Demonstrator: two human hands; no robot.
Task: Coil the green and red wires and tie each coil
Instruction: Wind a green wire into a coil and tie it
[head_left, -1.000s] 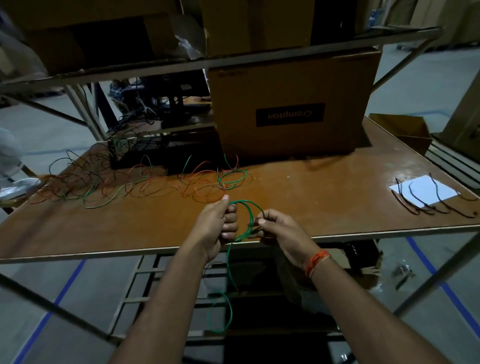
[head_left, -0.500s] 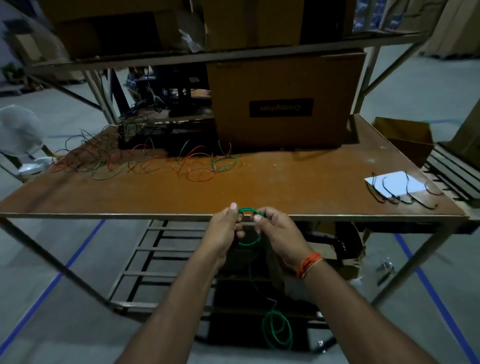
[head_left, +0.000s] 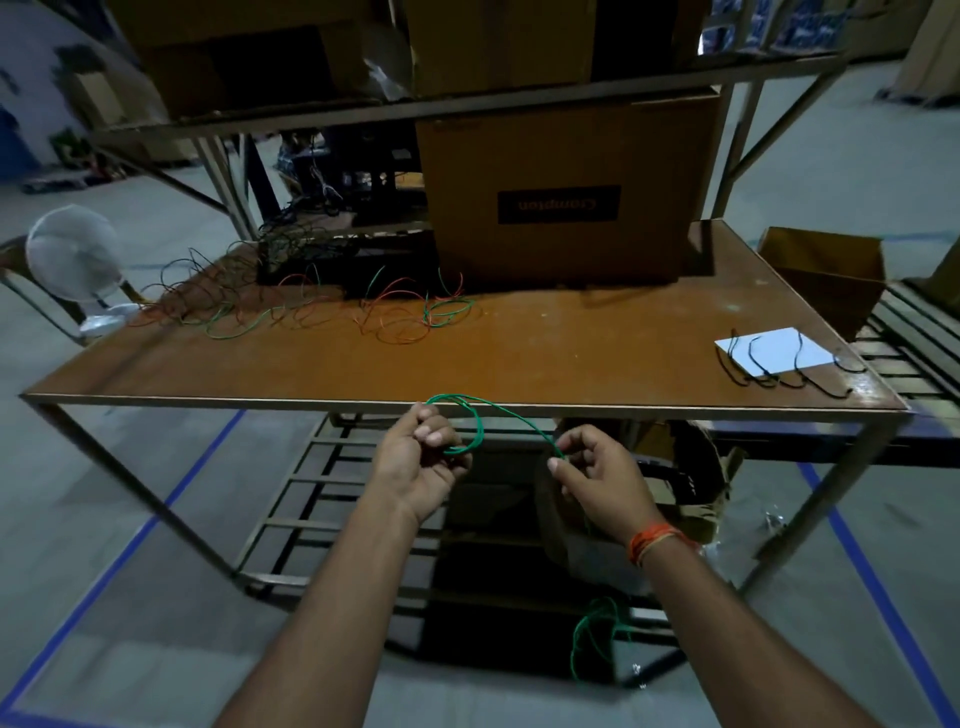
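Since half a second earlier, both hands drew apart: the left hand gripped the green wire coil near the table edge, the right hand pinched its strand.

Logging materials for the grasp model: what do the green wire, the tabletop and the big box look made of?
Green wire: looks plastic-insulated, smooth; it bends in soft loops between the left hand and right hand.
Tabletop: brown board, probably laminated wood, with a slight sheen and a pale edge strip.
Big box: matte tan cardboard, judging by its folded edges and printed label.
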